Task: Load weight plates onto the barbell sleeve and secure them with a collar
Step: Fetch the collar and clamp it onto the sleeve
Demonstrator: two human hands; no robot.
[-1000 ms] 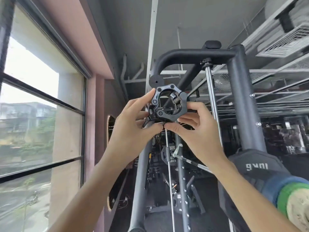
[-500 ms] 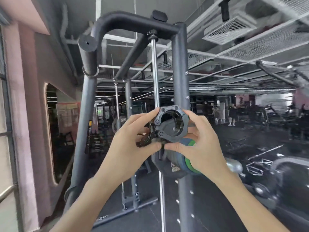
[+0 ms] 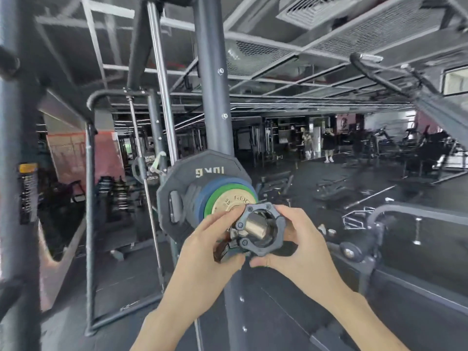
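A black hexagonal clamp collar (image 3: 259,230) sits around the tip of the steel barbell sleeve (image 3: 254,225), which shows through its ring. My left hand (image 3: 205,245) grips the collar's left side and lever. My right hand (image 3: 296,245) holds its right and lower side. Behind the collar the sleeve carries a large black 10 kg plate (image 3: 202,176), a blue plate (image 3: 202,198), a green plate (image 3: 211,198) and a small gold plate (image 3: 228,200). A gap lies between the collar and the gold plate.
The dark rack upright (image 3: 212,84) and a chrome guide rod (image 3: 162,84) rise behind the plates. A grey frame post (image 3: 88,198) stands at left. Bars and handles lie on the floor (image 3: 354,198) at right. People stand far back (image 3: 328,145).
The view swung from the window and ceiling down to the loaded sleeve. Both hands brought the collar down from overhead, and it now rings the sleeve's end.
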